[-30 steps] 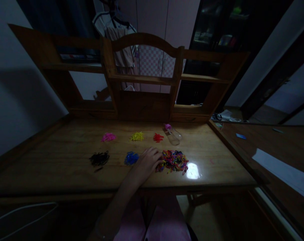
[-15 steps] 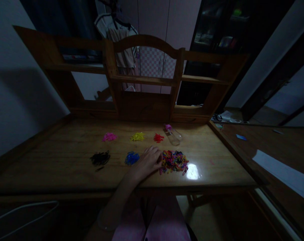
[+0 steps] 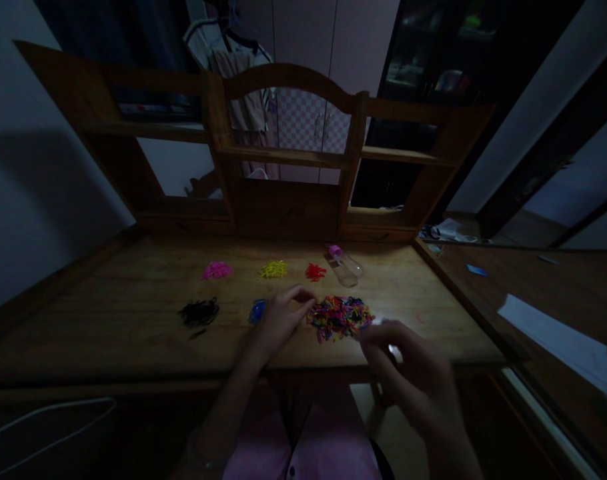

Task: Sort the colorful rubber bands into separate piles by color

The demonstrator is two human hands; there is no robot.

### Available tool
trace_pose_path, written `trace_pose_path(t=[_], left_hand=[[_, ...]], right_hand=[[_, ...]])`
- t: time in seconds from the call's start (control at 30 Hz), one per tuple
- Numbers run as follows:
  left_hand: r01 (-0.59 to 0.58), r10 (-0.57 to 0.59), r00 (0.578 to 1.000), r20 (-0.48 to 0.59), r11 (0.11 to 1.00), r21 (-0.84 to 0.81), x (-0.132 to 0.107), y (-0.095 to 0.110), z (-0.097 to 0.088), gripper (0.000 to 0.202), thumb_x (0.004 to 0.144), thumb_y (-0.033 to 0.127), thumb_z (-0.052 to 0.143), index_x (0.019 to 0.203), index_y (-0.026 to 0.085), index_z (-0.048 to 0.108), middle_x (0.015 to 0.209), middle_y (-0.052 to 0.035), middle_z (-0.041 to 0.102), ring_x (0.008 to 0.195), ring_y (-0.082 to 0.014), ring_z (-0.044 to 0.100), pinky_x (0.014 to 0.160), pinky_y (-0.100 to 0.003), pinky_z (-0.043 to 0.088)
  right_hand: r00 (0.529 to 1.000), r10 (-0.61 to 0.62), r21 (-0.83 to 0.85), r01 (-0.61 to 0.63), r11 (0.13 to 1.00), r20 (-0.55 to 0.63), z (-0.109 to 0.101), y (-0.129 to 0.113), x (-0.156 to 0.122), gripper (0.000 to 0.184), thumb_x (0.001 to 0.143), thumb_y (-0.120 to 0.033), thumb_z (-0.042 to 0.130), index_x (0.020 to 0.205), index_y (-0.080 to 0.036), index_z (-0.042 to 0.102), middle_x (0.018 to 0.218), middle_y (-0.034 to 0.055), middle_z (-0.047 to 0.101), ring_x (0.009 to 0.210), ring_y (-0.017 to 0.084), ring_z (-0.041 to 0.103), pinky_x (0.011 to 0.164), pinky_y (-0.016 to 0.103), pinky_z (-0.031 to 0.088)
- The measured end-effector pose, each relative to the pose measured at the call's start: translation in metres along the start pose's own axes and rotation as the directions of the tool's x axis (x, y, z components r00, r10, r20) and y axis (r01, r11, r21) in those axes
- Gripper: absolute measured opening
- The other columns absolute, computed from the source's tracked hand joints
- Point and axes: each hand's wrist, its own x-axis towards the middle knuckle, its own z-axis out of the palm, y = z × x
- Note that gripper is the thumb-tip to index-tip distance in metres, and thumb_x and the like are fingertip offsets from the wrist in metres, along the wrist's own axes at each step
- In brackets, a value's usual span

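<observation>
A heap of mixed-colour small rubber bands (image 3: 341, 318) lies on the wooden desk. At its left edge is my left hand (image 3: 285, 316), thumb and forefinger tips drawn close together; anything between them is too small to make out. My right hand (image 3: 416, 370), smeared by motion, hovers at the heap's front right with thumb and forefinger meeting in a pinch; what it holds cannot be seen. Single-colour piles lie around: blue bands (image 3: 257, 311) partly behind my left hand, black bands (image 3: 199, 312), pink bands (image 3: 217, 270), yellow bands (image 3: 273, 269) and red bands (image 3: 315, 271).
A clear bottle with a pink cap (image 3: 347, 270) lies on its side behind the heap. The desk's wooden shelf unit (image 3: 288, 160) rises at the back. To the right, a lower brown surface carries white paper (image 3: 556, 340) and a small blue card (image 3: 476, 270).
My right hand has come into view at the lower right, beside the heap. My left hand has shifted slightly left, its thumb and forefinger now just off the heap's edge.
</observation>
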Motion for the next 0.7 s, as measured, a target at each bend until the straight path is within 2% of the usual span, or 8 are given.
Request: trace_pose_path(t=[0.1, 0.23, 0.33, 0.5, 0.7], left_hand=[[0.126, -0.155, 0.981, -0.117, 0.966, -0.224, -0.004, -0.011, 0.006, 0.018, 0.081, 0.035, 0.062, 0.085, 0.018, 0.066, 0.085, -0.0032, 0.071, 0.08, -0.0181, 0.068, 0.075, -0.028, 0.052], [0.191, -0.26, 0.957, -0.13, 0.899, -0.395, -0.012, -0.021, 0.015, 0.021, 0.077, 0.036, 0.067, 0.083, 0.016, 0.064, 0.083, -0.0046, 0.071, 0.079, -0.0185, 0.069, 0.073, -0.028, 0.054], [0.207, -0.294, 0.944, -0.148, 0.881, -0.425, -0.022, -0.021, 0.018, 0.023, 0.076, 0.037, 0.068, 0.084, 0.017, 0.063, 0.083, -0.0043, 0.07, 0.078, -0.018, 0.069, 0.073, -0.028, 0.055], [0.225, -0.316, 0.937, -0.146, 0.87, -0.438, -0.034, -0.017, 0.02, 0.024, 0.077, 0.038, 0.067, 0.086, 0.016, 0.063, 0.084, -0.0039, 0.07, 0.079, -0.0174, 0.068, 0.073, -0.027, 0.056], [0.219, -0.316, 0.94, -0.132, 0.851, -0.477, -0.032, -0.017, 0.019, 0.021, 0.076, 0.035, 0.069, 0.083, 0.016, 0.063, 0.081, -0.003, 0.07, 0.078, -0.0168, 0.069, 0.073, -0.026, 0.055]], right_hand=[[0.995, -0.044, -0.138, 0.057, 0.989, 0.09, 0.015, 0.032, 0.044, 0.013, 0.089, -0.015, 0.057, 0.092, -0.022, 0.067, 0.093, 0.0044, 0.065, 0.08, 0.016, 0.061, 0.07, 0.026, 0.046], [0.945, -0.075, -0.317, 0.181, 0.931, 0.319, 0.025, 0.055, 0.077, 0.02, 0.086, -0.008, 0.056, 0.096, -0.02, 0.068, 0.099, 0.0054, 0.063, 0.084, 0.015, 0.061, 0.074, 0.024, 0.044], [0.907, -0.057, -0.396, 0.237, 0.887, 0.416, 0.027, 0.057, 0.084, 0.021, 0.087, -0.007, 0.053, 0.095, -0.019, 0.069, 0.098, 0.0058, 0.062, 0.083, 0.014, 0.061, 0.073, 0.023, 0.042], [0.863, -0.025, -0.433, 0.278, 0.858, 0.504, 0.029, 0.056, 0.091, 0.023, 0.085, -0.006, 0.055, 0.097, -0.019, 0.068, 0.099, 0.0056, 0.061, 0.082, 0.014, 0.06, 0.07, 0.022, 0.039], [0.873, -0.033, -0.404, 0.258, 0.878, 0.487, 0.028, 0.065, 0.101, 0.014, 0.081, -0.005, 0.056, 0.084, -0.016, 0.064, 0.091, 0.0043, 0.06, 0.073, 0.012, 0.056, 0.065, 0.021, 0.038]])
